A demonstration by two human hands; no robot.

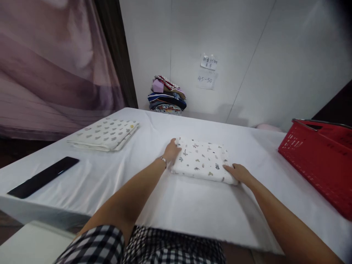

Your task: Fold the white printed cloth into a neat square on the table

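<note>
A folded white cloth (203, 159) with small printed leaves and figures lies flat on the white-covered table (189, 205) in front of me. My left hand (172, 149) is closed on its left edge, thumb on top and the other fingers partly hidden behind the edge. At the right edge, my right hand (238, 173) grips the near corner, its thumb laid over the top and some fingers out of sight. A second folded cloth (106, 134), white with grey shapes, rests apart at the far left of the table.
A black flat object (44, 177) lies near the table's left front edge. On the right stands a red plastic basket (319, 157). Behind the table is a pile of folded fabrics (167, 96) against the wall, where paper notes (207, 71) hang. A pinkish curtain (55, 66) hangs at left.
</note>
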